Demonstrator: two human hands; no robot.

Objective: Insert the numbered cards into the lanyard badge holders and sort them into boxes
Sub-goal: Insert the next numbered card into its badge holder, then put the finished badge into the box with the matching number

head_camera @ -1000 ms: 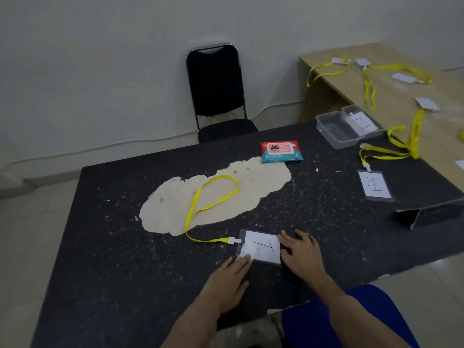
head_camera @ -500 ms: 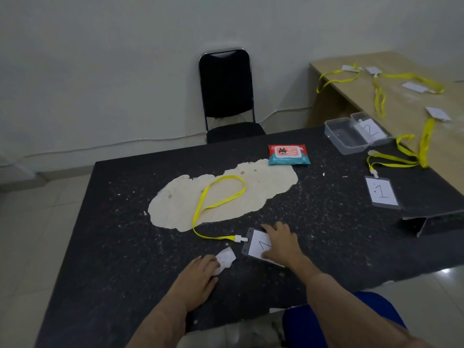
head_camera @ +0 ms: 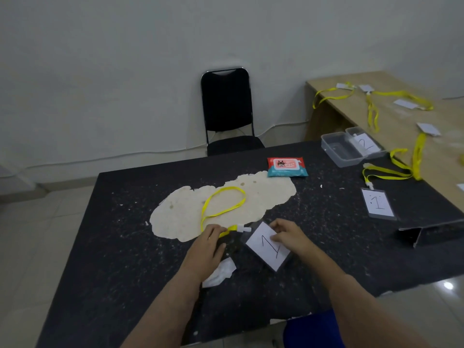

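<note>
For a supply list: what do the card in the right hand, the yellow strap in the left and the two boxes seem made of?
The card: thin white paper, matt, with a hand-drawn 1. The yellow strap: probably woven fabric ribbon; it lies in a flat, limp loop. The two boxes: clear plastic, slightly glossy; the dark table shows through.

On the black table, the left hand pinches the yellow lanyard just behind its white clip. The right hand pinches the far corner of the card marked 1, which lies tilted. From the card, a wipes pack lies at twelve o'clock and two clear boxes stand at two.
</note>
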